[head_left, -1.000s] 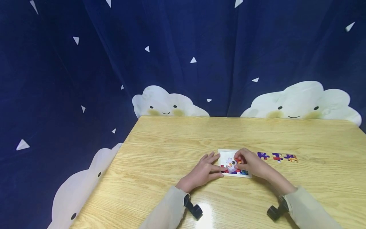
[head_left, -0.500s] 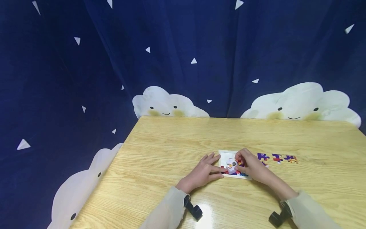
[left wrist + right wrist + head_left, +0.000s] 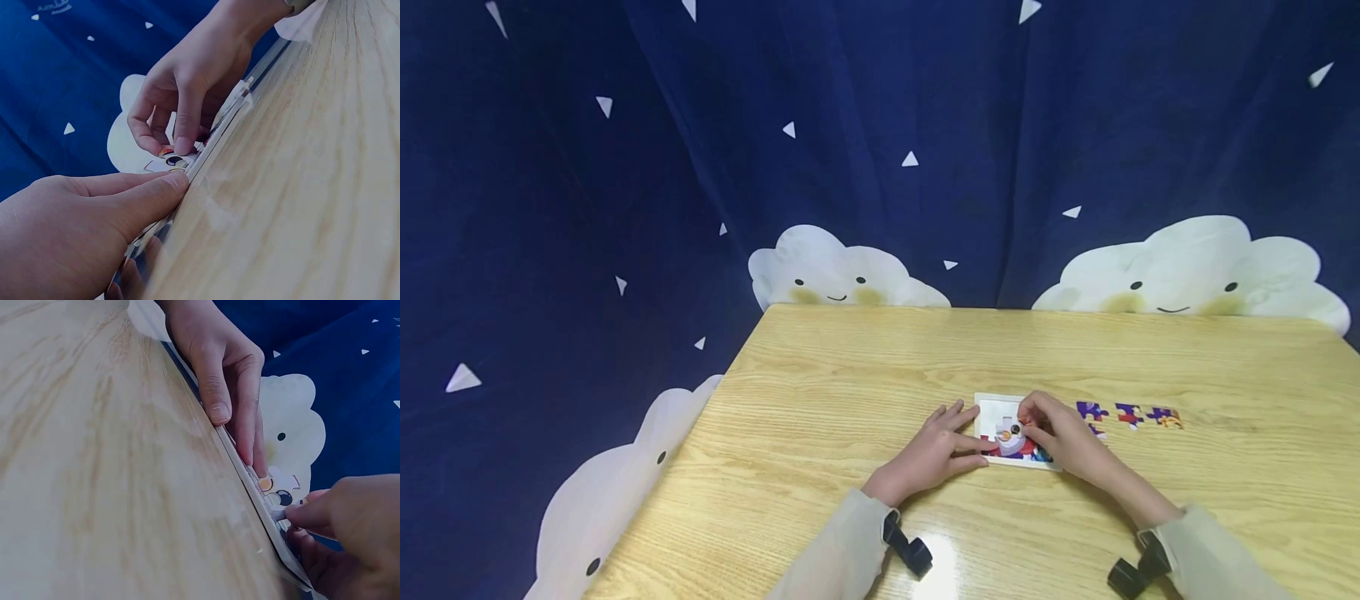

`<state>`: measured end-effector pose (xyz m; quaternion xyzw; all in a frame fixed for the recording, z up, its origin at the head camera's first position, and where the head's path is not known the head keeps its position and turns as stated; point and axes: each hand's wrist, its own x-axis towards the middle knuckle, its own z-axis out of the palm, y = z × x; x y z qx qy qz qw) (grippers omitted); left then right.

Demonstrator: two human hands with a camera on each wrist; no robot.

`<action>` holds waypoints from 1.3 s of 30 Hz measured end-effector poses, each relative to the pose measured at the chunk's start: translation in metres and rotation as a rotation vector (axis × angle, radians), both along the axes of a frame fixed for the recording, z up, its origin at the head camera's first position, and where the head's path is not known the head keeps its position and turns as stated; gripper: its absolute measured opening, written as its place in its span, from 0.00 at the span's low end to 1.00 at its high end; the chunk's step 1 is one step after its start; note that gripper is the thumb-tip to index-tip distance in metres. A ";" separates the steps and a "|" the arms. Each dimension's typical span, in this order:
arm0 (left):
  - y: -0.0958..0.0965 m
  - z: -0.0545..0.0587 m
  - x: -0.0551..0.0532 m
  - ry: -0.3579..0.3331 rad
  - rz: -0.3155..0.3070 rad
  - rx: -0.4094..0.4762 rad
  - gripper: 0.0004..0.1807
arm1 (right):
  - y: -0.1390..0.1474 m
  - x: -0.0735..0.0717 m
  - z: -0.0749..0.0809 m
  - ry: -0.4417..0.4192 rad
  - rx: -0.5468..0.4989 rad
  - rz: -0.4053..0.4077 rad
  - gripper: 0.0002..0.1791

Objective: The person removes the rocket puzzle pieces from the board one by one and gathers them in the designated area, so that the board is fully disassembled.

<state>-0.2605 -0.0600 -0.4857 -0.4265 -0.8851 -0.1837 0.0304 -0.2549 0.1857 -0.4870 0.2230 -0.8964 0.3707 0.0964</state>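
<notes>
A shallow white-framed puzzle tray [image 3: 998,396] lies on the wooden table, holding a partly joined jigsaw picture of a white bird-like head with a round black eye. My left hand [image 3: 934,446] rests with extended fingers on the tray's left side and the joined pieces. Over the tray's right side, my right hand [image 3: 1070,432] pinches a jigsaw piece [image 3: 176,160] between thumb and fingers, down at the eye. That piece is mostly covered by the fingertips; its outer edge cannot be made out. In the right wrist view, the black eye [image 3: 284,497] shows beside my thumb.
Right of the tray lie several loose jigsaw pieces [image 3: 1128,415], one partly behind my right hand. The wooden table [image 3: 850,375] ends at a dark blue curtain [image 3: 850,125] with clouds and white triangles. Each wrist carries a black camera mount [image 3: 917,557].
My right thumb has moved slightly up and right over the eye area, uncovering more of the lower picture. My left hand stays in place on the tray.
</notes>
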 end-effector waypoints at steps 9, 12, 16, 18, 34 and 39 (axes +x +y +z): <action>-0.001 -0.001 -0.001 0.011 0.001 -0.003 0.17 | 0.002 0.001 0.005 -0.131 -0.056 -0.042 0.06; -0.001 0.000 0.000 0.007 0.002 -0.006 0.17 | 0.003 0.002 0.008 -0.155 -0.068 -0.050 0.06; -0.001 0.000 0.000 -0.003 0.003 -0.007 0.17 | 0.004 0.002 0.010 -0.191 -0.077 -0.068 0.04; -0.001 0.000 0.000 -0.009 0.003 -0.007 0.17 | 0.004 0.002 0.011 -0.204 -0.082 -0.075 0.04; -0.001 0.000 -0.001 -0.029 0.003 0.000 0.18 | 0.007 0.002 0.014 -0.188 -0.117 -0.109 0.06; -0.001 0.000 0.000 -0.027 0.003 -0.005 0.18 | 0.011 0.004 0.015 -0.208 -0.138 -0.115 0.05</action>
